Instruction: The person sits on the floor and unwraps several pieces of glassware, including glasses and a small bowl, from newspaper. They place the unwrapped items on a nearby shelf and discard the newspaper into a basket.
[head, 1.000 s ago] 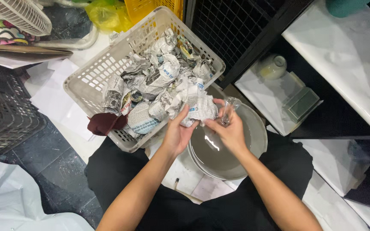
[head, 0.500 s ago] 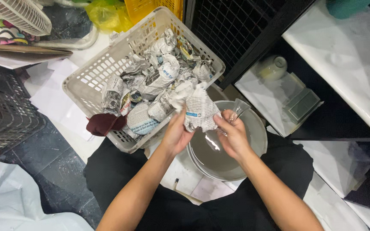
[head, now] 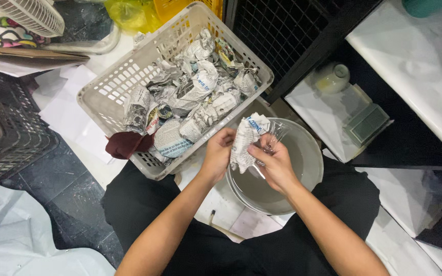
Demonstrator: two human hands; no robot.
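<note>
Head view: both hands meet over the grey basin (head: pixel 303 168), the left hand (head: pixel 217 153) pinching a newspaper-wrapped bundle (head: pixel 245 139) and the right hand (head: pixel 274 162) gripping its clear glass end (head: pixel 273 137); the bundle stands roughly upright between them, just beside the white basket (head: pixel 109 97).

The white basket (head: pixel 109 94), packed with crumpled newspaper bundles (head: pixel 195 94), is blocking the left; the black wire rack (head: pixel 282 36) is closing off the far side. Open room is lying over the grey basin (head: pixel 303 168).
</note>
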